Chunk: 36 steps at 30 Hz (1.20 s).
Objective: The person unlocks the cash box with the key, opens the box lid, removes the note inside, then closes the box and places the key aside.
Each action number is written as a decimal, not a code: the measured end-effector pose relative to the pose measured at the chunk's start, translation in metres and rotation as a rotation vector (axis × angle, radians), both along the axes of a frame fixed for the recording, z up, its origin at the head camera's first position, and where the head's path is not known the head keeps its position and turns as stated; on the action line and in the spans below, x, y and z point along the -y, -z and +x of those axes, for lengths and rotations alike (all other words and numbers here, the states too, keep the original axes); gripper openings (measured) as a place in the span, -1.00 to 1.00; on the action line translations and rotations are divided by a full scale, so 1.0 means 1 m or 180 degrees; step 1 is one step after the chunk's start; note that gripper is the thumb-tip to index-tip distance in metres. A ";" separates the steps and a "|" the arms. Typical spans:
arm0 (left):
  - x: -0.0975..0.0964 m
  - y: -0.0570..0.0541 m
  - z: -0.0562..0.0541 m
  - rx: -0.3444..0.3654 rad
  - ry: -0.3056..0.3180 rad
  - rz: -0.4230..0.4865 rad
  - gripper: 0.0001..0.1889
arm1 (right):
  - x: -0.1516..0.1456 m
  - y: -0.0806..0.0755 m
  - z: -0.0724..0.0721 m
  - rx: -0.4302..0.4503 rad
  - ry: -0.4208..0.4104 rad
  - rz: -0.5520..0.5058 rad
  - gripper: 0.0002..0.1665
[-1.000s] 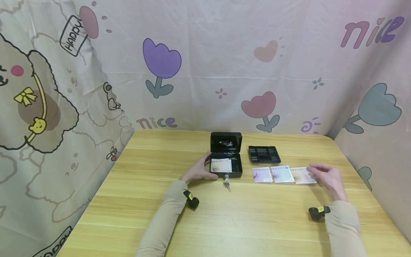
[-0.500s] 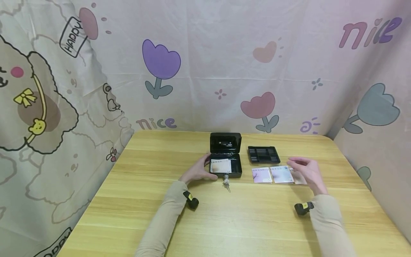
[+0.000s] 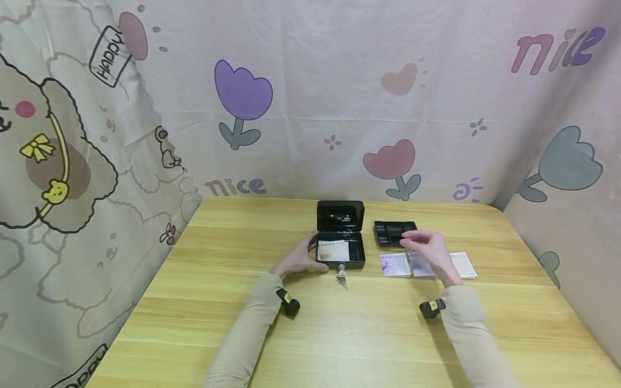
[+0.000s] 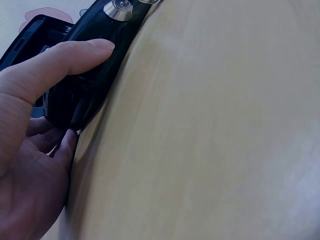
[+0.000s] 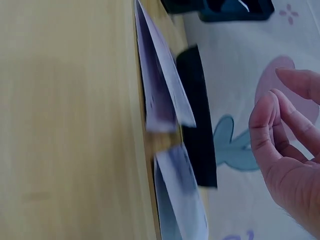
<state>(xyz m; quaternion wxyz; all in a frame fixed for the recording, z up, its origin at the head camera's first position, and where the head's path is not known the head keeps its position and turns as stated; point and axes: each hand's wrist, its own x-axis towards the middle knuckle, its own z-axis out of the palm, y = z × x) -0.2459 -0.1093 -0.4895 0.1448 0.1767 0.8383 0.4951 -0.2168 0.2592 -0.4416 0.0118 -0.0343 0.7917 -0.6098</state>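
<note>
My left hand (image 3: 301, 256) holds the left front corner of an open black cash box (image 3: 357, 264). In the left wrist view its thumb (image 4: 75, 56) lies on the box's front, with the other fingers at the side. A beige paper note (image 3: 335, 251) lies inside the box, and keys (image 3: 342, 281) hang from the front lock. My right hand (image 3: 434, 254) hovers above the row of notes, fingers loosely bent and holding nothing. Below it are a purple folded note (image 3: 395, 264), a partly covered blue note (image 3: 420, 266) and a beige note (image 3: 466, 265).
Behind the row of notes lies a black compartment tray (image 3: 383, 236), its right part hidden by my right hand. The box lid (image 3: 339, 216) stands upright at the back. A printed cloth (image 3: 310, 81) hangs behind the wooden table (image 3: 368, 334).
My right hand has moved left from the beige note, across the row, to above the blue note and tray. The beige note is uncovered again. My left hand stays at the box.
</note>
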 end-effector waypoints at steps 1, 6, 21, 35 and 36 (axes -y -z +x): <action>0.000 0.000 0.000 0.0002 -0.0002 -0.0004 0.24 | 0.004 0.000 -0.001 -0.0003 -0.0034 -0.0004 -0.51; 0.000 0.000 0.000 0.0010 -0.0002 0.0005 0.23 | 0.020 0.001 -0.004 -0.0057 -0.0153 0.0100 -0.49; -0.001 -0.001 0.001 0.0018 -0.0020 0.0000 0.23 | 0.062 0.001 -0.010 -0.0254 -0.0410 0.0070 -0.55; 0.000 -0.001 0.001 0.0010 0.0015 0.0042 0.24 | 0.096 -0.001 -0.013 -0.0090 -0.0544 0.0259 -0.55; -0.001 -0.001 0.001 0.0005 0.0011 0.0040 0.24 | 0.098 -0.001 -0.013 -0.0081 -0.0559 0.0254 -0.56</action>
